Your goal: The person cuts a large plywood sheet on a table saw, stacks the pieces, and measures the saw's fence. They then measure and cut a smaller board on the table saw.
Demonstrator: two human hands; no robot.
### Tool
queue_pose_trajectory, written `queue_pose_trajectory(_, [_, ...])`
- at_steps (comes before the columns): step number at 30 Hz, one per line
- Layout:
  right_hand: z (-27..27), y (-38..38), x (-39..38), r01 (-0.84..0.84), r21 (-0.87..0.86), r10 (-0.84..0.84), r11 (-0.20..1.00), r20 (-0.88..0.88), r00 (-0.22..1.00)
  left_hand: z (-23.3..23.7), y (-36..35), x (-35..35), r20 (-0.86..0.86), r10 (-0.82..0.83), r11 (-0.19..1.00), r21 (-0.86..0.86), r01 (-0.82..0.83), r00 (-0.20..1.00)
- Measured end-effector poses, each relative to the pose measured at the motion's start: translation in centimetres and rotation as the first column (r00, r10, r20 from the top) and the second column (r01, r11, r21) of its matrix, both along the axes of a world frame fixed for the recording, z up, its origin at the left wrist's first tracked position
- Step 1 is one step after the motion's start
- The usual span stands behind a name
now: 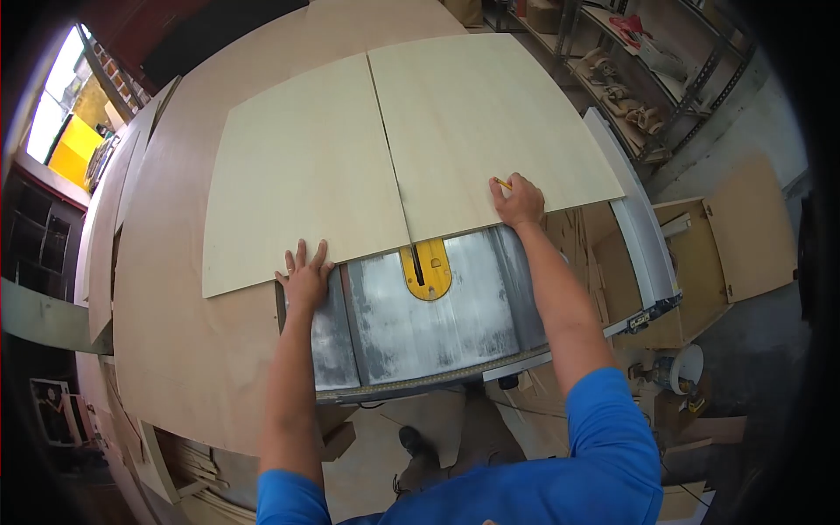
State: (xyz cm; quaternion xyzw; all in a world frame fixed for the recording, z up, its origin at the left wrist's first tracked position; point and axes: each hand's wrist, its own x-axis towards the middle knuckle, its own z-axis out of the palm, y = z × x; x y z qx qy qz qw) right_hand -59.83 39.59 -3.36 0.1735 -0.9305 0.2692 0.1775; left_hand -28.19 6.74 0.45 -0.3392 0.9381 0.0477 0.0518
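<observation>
Two pale plywood panels, one on the left (297, 175) and one on the right (490, 122), lie side by side with a narrow dark gap between them. They rest across a metal table saw top (437, 337), and the gap meets the slot in its yellow throat plate (434, 286). My left hand (306, 275) lies with fingers spread on the near edge of the left panel. My right hand (521, 201) is closed around a yellow pencil (500, 183) and rests at the near edge of the right panel. Whether the blade stands in the gap is hard to make out.
A long metal fence (639, 236) runs along the saw's right side. Larger wooden sheets (175, 350) extend left and behind. A metal shelf (661, 87) stands back right, above an open wooden cabinet (744, 232). A white bucket (687, 367) sits at lower right.
</observation>
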Motion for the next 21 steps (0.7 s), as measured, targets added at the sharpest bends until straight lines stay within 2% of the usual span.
queue_pose_trajectory(1, [0.0, -0.4, -0.4, -0.006, -0.006, 0.006, 1.0, -0.021, 1.0, 0.0, 0.6, -0.6, -0.021, 0.043, 0.999, -0.01, -0.043, 0.999])
queue_pose_trajectory(2, [0.1, -0.1, -0.9, -0.01, -0.004, 0.01, 1.0, -0.045, 0.999, -1.0, 0.8, -0.9, -0.123, 0.069, 0.998, 0.0, -0.069, 0.99])
queue_pose_trajectory(4, [0.0, 1.6, -1.2, -0.13, -0.08, 0.136, 0.988, 0.08, 0.987, -4.3, 1.7, 0.2, -0.317, 0.11, 0.994, 0.03, -0.106, 0.942])
queue_pose_trajectory(6, [0.4, 5.2, 0.6, 0.082, -0.186, -0.052, 0.979, 0.157, 0.986, -5.7, 5.6, 3.1, -0.565, 0.076, 0.997, 0.049, -0.058, 0.821])
queue_pose_trajectory(7, [0.0, 7.8, 0.9, 0.213, -0.187, -0.18, 0.959, 0.179, 0.967, -5.6, 8.5, 5.3, -0.554, 0.1, 0.995, 0.07, -0.073, 0.827])
queue_pose_trajectory(8, [-1.4, 9.8, 0.3, 0.376, -0.321, -0.305, 0.869, 0.25, 0.919, -5.1, 11.6, 7.1, -0.545, 0.124, 0.992, 0.09, -0.089, 0.829])
queue_pose_trajectory(9, [-3.2, 12.3, -1.7, 0.477, -0.37, -0.291, 0.797, 0.456, 0.841, -4.5, 14.4, 8.1, -0.622, 0.178, 0.98, 0.184, -0.078, 0.762])
queue_pose_trajectory(10, [-4.5, 14.1, -3.4, 0.583, -0.376, -0.246, 0.72, 0.647, 0.721, -4.2, 17.0, 9.4, -0.679, 0.236, 0.959, 0.278, -0.054, 0.695])
queue_pose_trajectory(11, [-4.5, 14.5, -4.6, 0.628, -0.503, -0.051, 0.594, 0.756, 0.653, -4.2, 19.5, 10.5, -0.666, 0.254, 0.949, 0.311, -0.048, 0.701])
queue_pose_trajectory(12, [-3.9, 14.4, -5.9, 0.681, -0.584, 0.169, 0.442, 0.799, 0.576, -3.9, 21.6, 10.9, -0.656, 0.274, 0.938, 0.344, -0.044, 0.704])
queue_pose_trajectory(13, [-3.4, 14.2, -6.8, 0.739, -0.611, 0.389, 0.284, 0.778, 0.493, -3.7, 23.5, 11.2, -0.553, 0.192, 0.967, 0.248, -0.06, 0.811])
queue_pose_trajectory(16, [-2.4, 13.7, -7.1, 0.766, -0.603, 0.282, 0.221, 0.792, 0.542, 0.9, 27.5, 9.2, -0.521, 0.075, 0.997, 0.062, -0.05, 0.85])
queue_pose_trajectory(17, [-0.5, 14.4, -6.4, 0.684, -0.698, 0.327, 0.214, 0.711, 0.623, 3.7, 28.6, 7.8, -0.515, -0.044, 0.999, -0.016, 0.041, 0.856])
queue_pose_trajectory(18, [2.1, 14.6, -5.5, 0.639, -0.744, 0.321, 0.195, 0.664, 0.675, 4.5, 28.7, 5.7, -0.614, 0.097, 0.953, 0.285, 0.106, 0.783])
queue_pose_trajectory(19, [5.6, 15.3, -2.6, 0.606, -0.774, 0.3, 0.182, 0.631, 0.716, 5.0, 29.6, 4.3, -0.644, 0.263, 0.804, 0.558, 0.206, 0.719])
queue_pose_trajectory(20, [8.4, 16.3, 0.1, 0.571, -0.803, 0.275, 0.17, 0.595, 0.755, 2.8, 29.3, 2.1, -0.434, 0.548, 0.368, 0.893, 0.26, 0.715])
queue_pose_trajectory(21, [10.1, 17.3, 2.2, 0.553, -0.82, 0.271, 0.145, 0.571, 0.775, 5.4, 29.0, -0.2, -0.163, 0.689, -0.055, 0.96, 0.275, 0.706])
